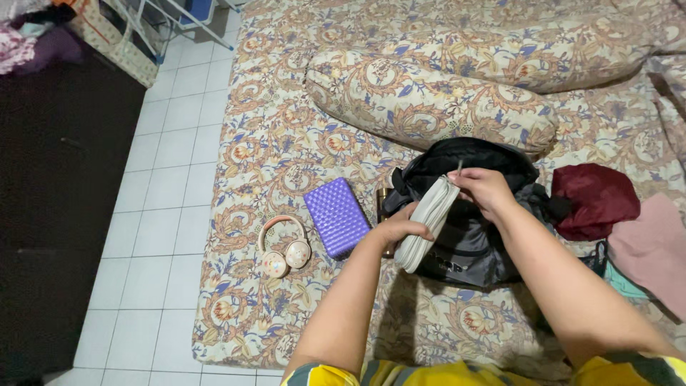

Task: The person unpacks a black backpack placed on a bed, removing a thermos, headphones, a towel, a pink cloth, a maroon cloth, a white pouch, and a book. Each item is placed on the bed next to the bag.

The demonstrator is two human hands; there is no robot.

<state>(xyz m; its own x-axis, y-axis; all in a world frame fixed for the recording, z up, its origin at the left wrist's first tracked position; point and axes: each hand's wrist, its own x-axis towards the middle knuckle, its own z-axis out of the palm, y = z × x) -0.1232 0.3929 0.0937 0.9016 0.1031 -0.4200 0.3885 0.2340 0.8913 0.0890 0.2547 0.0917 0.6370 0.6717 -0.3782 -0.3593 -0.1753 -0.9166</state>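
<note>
A pale grey zip pouch (427, 221) is held on edge above a black backpack (471, 243) that lies on the patterned mattress (271, 143). My left hand (400, 230) grips the pouch's lower part. My right hand (484, 189) pinches its top end, where a small zip pull sticks up. The backpack's mouth is open behind the pouch.
A purple textured case (337, 216) and pink headphones (283, 250) lie left of the backpack. A long patterned bolster (429, 100) lies behind it. A dark red cloth (594, 200) and pink and teal clothes (654, 246) sit at right. White tiled floor (164, 214) and a dark cabinet (57, 200) are at left.
</note>
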